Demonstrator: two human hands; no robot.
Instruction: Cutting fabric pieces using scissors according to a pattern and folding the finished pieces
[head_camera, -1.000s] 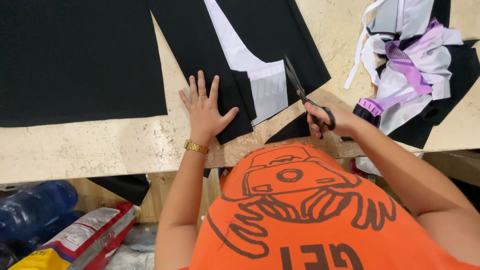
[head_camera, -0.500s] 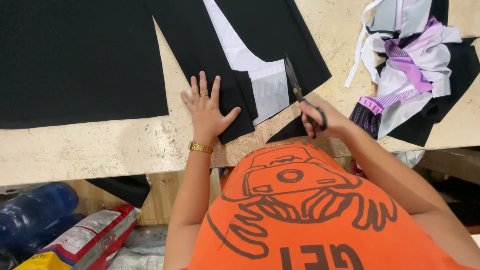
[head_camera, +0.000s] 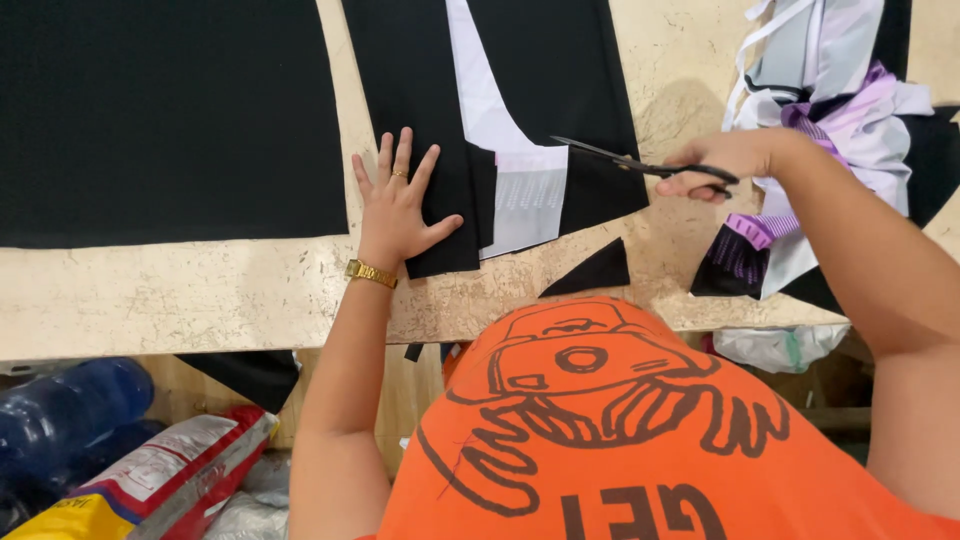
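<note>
Left hand (head_camera: 400, 205) is flat, fingers spread wide, palm down on the narrow black fabric panel (head_camera: 430, 130) near its lower edge, pinning it to the pale worn wooden worktable (head_camera: 200, 290). A gold bracelet sits on that wrist.

Right hand (head_camera: 722, 165) is closed through the handles of the black-handled steel scissors (head_camera: 630, 163), blades slightly parted, tips pointing toward 9 o'clock at the right edge of the black panel, just beside the white paper pattern piece (head_camera: 520, 190) lying on it.

A small black triangular fabric offcut (head_camera: 595, 270) lies at 6 o'clock from the scissors, apart from the panel. A large black fabric sheet (head_camera: 165, 115) is at 9 o'clock from the left hand, with a strip of bare table between. A heap of purple, white and black fabric scraps (head_camera: 830, 100) is at 3 o'clock of the scissors.

To cut well, as I judge it:
- keep the pinning hand flat and close to the cut line but clear of the blade path
- lower blade riding on the table, fabric not lifted
- long strokes, don't close the tips fully
- follow the pattern edge, don't nick the paper
</note>
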